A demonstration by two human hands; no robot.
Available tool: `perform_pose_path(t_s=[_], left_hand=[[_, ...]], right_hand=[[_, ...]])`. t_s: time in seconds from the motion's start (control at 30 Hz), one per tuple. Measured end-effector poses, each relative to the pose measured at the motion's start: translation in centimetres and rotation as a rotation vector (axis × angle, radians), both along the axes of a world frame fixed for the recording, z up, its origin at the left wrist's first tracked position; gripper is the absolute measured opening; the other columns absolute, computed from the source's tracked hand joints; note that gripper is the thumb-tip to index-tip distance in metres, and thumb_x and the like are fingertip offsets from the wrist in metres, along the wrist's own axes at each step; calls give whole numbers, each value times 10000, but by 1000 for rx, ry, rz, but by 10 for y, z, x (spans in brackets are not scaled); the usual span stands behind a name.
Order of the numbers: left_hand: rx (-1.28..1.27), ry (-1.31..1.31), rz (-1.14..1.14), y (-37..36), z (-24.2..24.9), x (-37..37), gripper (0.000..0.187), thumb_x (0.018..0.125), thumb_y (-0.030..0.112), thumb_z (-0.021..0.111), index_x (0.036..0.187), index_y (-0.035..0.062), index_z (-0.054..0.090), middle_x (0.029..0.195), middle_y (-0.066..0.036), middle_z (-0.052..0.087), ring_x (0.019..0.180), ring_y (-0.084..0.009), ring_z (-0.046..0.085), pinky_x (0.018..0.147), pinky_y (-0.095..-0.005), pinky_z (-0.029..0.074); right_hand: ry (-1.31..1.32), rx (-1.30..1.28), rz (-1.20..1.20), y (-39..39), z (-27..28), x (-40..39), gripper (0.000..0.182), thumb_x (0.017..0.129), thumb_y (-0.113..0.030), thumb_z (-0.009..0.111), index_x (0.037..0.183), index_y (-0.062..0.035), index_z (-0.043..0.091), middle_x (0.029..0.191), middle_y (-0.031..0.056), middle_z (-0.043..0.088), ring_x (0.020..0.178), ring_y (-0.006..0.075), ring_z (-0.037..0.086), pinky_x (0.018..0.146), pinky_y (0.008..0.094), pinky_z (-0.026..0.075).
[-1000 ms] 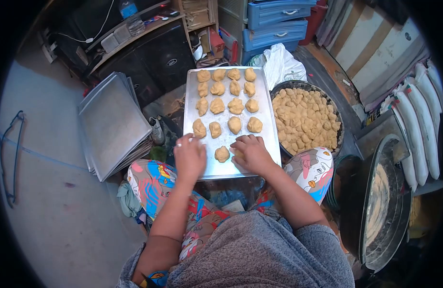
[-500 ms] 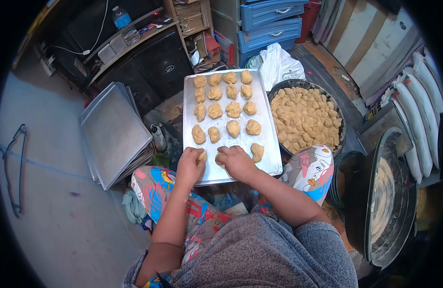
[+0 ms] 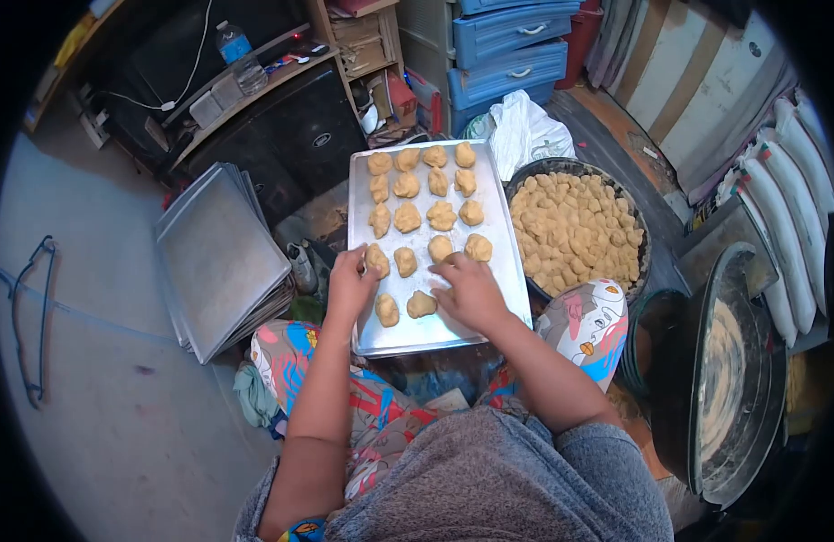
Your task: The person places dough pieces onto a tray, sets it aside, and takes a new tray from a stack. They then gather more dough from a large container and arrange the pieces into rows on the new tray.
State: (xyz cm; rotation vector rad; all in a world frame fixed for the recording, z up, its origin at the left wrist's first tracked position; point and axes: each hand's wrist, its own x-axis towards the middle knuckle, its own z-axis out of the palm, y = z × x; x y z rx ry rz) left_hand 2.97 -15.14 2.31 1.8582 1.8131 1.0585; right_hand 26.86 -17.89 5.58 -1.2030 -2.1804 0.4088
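Two near-row dough lumps [image 3: 422, 304] on the tray [image 3: 399, 340], mostly covered moments ago, now lie bare, seemingly placed. Apart, the left hand [image 3: 348, 287] touches another lump [image 3: 377, 262] (gripping or not, I can't tell); the right hand [image 3: 477, 296] spreads its fingers.

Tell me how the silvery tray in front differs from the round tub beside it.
The tray is rectangular and silvery; the tub is round with a dark rim. Dough lumps on the tray sit mostly apart in rows, while the tub's are crowded together. Both hold tan dough.
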Motion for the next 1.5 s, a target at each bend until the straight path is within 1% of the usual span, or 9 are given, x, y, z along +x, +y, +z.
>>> perform_pose_path(t_s=[0.27, 0.47, 0.53, 0.63, 0.8, 0.97, 1.17, 1.27, 1.5], left_hand=[[15, 112, -74, 11, -4, 1, 352, 717, 82, 689, 1062, 21, 653, 904, -162, 621, 784, -261, 610, 717, -330, 493], [153, 361, -19, 3, 17, 29, 328, 745, 111, 640, 1067, 50, 655, 1090, -147, 607, 1094, -313, 528, 913, -411, 423], [26, 414, -195, 4, 21, 37, 377, 733, 158, 635, 1103, 86, 641, 1162, -110, 588, 1156, -291, 478, 971, -423, 331], [-50, 466, -239, 13, 19, 45, 336, 735, 190, 652, 1056, 93, 666, 1094, -99, 610, 1120, -280, 500, 981, -402, 295], [-99, 514, -262, 15, 18, 56, 291, 757, 213, 652, 1022, 94, 682, 1018, -90, 627, 1086, -271, 514, 977, -412, 286], [265, 464, -197, 22, 7, 81, 258, 782, 235, 637, 977, 73, 683, 964, -78, 644, 1049, -261, 544, 987, -470, 272], [60, 531, -366, 29, 7, 104, 165, 787, 229, 625, 857, 88, 672, 939, -62, 639, 1021, -231, 551, 992, -486, 267], [6, 621, -408, 28, 8, 108, 221, 795, 253, 642, 958, 108, 677, 974, -50, 643, 1007, -223, 565, 1012, -474, 256], [174, 537, -310, -22, 27, 123, 180, 807, 260, 623, 890, 112, 681, 1026, -64, 624, 1055, -251, 539, 958, -477, 298]], right_hand=[[32, -112, -231, 22, -1, 35, 273, 773, -179, 646, 1037, -112, 621, 987, 79, 581, 956, 262, 560, 816, 391, 409], [-46, -9, -370, 33, -16, 40, 334, 738, -143, 653, 1070, -133, 618, 1019, 88, 564, 962, 284, 561, 846, 386, 409], [-31, 95, -398, 38, -26, 38, 356, 716, -120, 655, 1070, -124, 617, 1013, 109, 562, 952, 298, 567, 851, 392, 429], [-6, -212, -331, 49, -32, 41, 353, 712, -109, 655, 1063, -109, 615, 1020, 125, 560, 945, 305, 574, 847, 402, 452], [-40, -242, -374, 53, -34, 37, 331, 714, -110, 660, 1042, -99, 616, 1005, 137, 557, 942, 318, 573, 831, 407, 470], [-68, -199, -417, 46, -22, 31, 318, 721, -110, 664, 1036, -100, 616, 995, 141, 557, 945, 325, 574, 823, 403, 478], [-45, -258, -366, 50, -31, 37, 306, 731, -134, 673, 1032, -108, 624, 1018, 140, 558, 959, 323, 579, 834, 407, 478], [-33, -293, -361, 49, -30, 38, 307, 734, -138, 674, 1036, -105, 628, 1020, 139, 559, 968, 325, 577, 837, 412, 477], [-141, -245, -329, 24, 6, 50, 280, 745, -214, 680, 968, -71, 592, 1004, 156, 566, 931, 341, 592, 794, 422, 482]])
